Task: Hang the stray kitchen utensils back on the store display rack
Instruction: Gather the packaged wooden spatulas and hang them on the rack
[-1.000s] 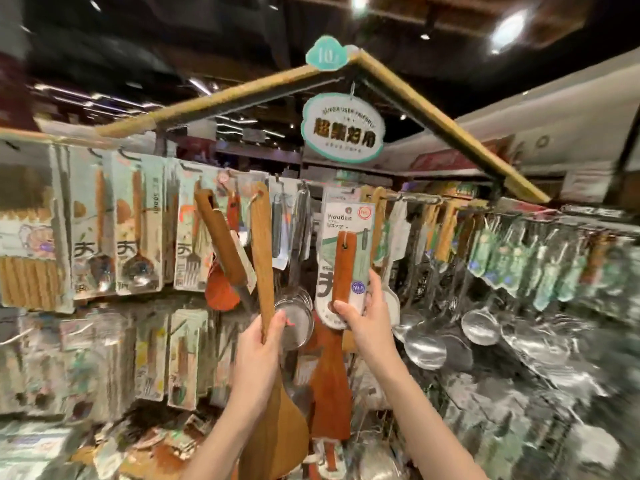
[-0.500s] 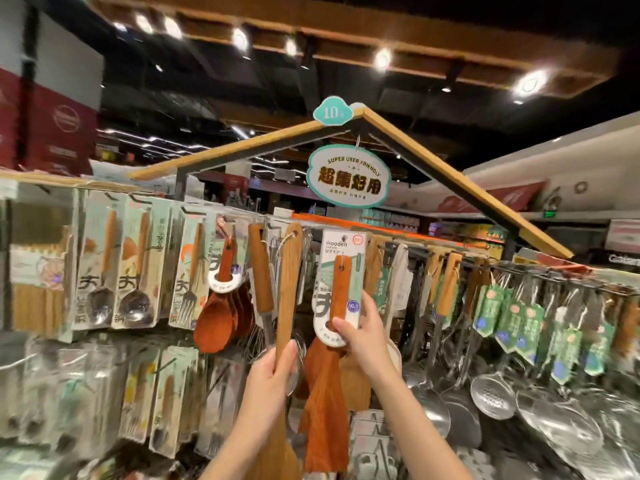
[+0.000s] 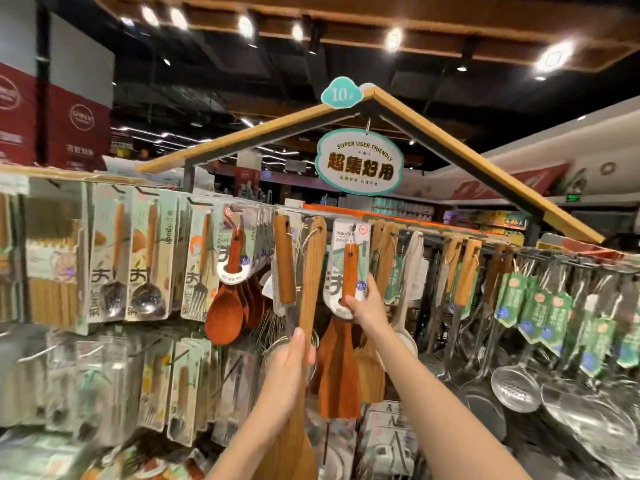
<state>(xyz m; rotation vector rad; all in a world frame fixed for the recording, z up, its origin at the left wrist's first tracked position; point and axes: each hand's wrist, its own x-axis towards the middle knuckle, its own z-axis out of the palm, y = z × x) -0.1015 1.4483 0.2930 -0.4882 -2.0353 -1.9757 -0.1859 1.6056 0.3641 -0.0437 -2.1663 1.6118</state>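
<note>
My left hand (image 3: 287, 368) grips the wooden spatula (image 3: 308, 292), its string loop up at twelve o'clock near the rail (image 3: 433, 239). My right hand (image 3: 363, 308) pinches the carded turner (image 3: 348, 268). I judge the loop could miss its hook and slip off.

Left hand (image 3: 289, 367): raised since a second ago, carrying the light wooden spatula (image 3: 304, 344) upward; handle tip with its string loop now level with the rack's hooks, just left of the right hand's item; earlier it sat lower and tilted left. Right hand (image 3: 363, 306): packaged wooden turner (image 3: 348, 268) lifted higher, card top now at the rail; the dark wood-handled utensil (image 3: 284, 261) left of the spatula now hangs straight, where earlier it swung aslant.
</note>
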